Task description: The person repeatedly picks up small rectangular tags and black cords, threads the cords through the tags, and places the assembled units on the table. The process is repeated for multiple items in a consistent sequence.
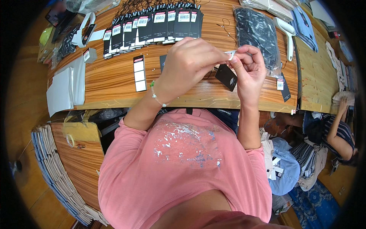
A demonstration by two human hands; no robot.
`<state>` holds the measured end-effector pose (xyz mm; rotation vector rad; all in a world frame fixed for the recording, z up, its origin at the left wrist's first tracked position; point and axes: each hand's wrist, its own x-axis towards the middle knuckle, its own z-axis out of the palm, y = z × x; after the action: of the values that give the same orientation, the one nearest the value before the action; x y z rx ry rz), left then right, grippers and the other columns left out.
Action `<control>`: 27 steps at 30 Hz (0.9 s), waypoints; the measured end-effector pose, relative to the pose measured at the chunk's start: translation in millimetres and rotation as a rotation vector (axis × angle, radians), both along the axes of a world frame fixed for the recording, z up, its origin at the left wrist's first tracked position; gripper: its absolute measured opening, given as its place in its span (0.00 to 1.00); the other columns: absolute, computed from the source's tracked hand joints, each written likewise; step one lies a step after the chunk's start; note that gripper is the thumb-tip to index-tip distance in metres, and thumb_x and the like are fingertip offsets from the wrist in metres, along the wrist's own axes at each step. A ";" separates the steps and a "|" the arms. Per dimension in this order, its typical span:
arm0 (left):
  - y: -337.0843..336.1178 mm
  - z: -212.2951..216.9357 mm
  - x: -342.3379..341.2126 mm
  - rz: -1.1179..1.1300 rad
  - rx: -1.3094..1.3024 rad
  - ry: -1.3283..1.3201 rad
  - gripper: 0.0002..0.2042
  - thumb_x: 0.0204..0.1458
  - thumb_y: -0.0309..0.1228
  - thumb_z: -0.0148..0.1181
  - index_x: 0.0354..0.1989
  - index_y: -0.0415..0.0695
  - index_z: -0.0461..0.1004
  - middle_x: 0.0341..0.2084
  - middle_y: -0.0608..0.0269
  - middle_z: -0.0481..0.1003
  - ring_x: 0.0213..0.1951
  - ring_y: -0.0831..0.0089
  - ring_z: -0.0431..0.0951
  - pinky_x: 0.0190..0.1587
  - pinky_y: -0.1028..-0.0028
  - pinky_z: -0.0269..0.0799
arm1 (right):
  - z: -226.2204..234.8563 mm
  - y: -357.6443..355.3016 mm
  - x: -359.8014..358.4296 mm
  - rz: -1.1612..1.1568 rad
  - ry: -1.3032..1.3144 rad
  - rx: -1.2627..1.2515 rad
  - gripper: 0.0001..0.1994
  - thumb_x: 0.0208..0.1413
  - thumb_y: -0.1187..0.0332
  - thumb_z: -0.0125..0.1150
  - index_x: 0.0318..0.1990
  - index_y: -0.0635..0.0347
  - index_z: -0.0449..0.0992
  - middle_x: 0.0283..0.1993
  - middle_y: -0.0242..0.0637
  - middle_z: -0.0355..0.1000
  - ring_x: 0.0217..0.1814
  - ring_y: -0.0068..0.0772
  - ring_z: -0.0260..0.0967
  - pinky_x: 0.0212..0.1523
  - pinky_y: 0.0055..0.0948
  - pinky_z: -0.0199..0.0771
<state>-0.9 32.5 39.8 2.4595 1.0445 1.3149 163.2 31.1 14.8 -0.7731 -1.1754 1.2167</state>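
Observation:
My left hand and my right hand meet above the wooden table, both pinching a small white sticker between their fingertips. A black hang tag on a thin string dangles just below my hands, beside my right palm. A beaded bracelet sits on my left wrist. A row of several black hang tags with white barcode labels is fanned out along the far side of the table.
A strip of white stickers lies left of my hands. A clear bag of black strings lies to the right. White sheets hang over the left edge. Stacked paper bags stand lower left. Another person sits at right.

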 end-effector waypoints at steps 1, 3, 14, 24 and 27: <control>-0.3 0.3 0.2 0.014 0.022 0.027 0.08 0.38 0.24 0.58 0.30 0.44 0.76 0.25 0.66 0.75 0.29 0.69 0.74 0.33 0.74 0.65 | -0.3 -0.4 0.1 -0.002 0.004 0.000 0.11 0.49 0.81 0.54 0.41 0.67 0.63 0.29 0.36 0.71 0.31 0.20 0.68 0.34 0.15 0.68; -1.6 1.1 0.5 0.044 0.066 0.081 0.09 0.37 0.24 0.58 0.30 0.46 0.76 0.26 0.68 0.75 0.30 0.70 0.74 0.33 0.73 0.64 | -0.5 -1.7 0.2 -0.003 0.012 -0.001 0.11 0.49 0.81 0.53 0.41 0.67 0.64 0.29 0.35 0.71 0.32 0.19 0.68 0.34 0.15 0.67; 5.1 -12.4 3.3 0.071 0.249 0.165 0.09 0.34 0.27 0.58 0.28 0.50 0.76 0.26 0.74 0.73 0.30 0.73 0.71 0.36 0.71 0.63 | -1.5 7.4 8.1 0.160 0.036 -0.280 0.06 0.51 0.74 0.55 0.34 0.68 0.71 0.30 0.33 0.69 0.31 0.20 0.65 0.36 0.17 0.65; 9.8 -16.3 -0.5 0.106 0.293 0.226 0.07 0.37 0.28 0.55 0.28 0.50 0.75 0.25 0.74 0.73 0.30 0.74 0.71 0.38 0.70 0.64 | -16.3 17.8 1.2 0.108 0.035 -0.226 0.04 0.50 0.73 0.56 0.28 0.64 0.72 0.33 0.30 0.65 0.35 0.19 0.60 0.41 0.18 0.59; 10.8 -17.9 -1.8 0.102 0.283 0.235 0.07 0.37 0.28 0.55 0.28 0.51 0.75 0.25 0.74 0.73 0.31 0.74 0.71 0.39 0.69 0.64 | -16.0 20.2 1.6 0.146 -0.022 -0.224 0.04 0.50 0.72 0.56 0.28 0.64 0.72 0.31 0.29 0.66 0.34 0.19 0.60 0.41 0.18 0.59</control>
<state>-2.8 43.3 22.0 2.8632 1.1160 1.3057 164.8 51.4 -1.3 -0.8801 -1.1407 1.4826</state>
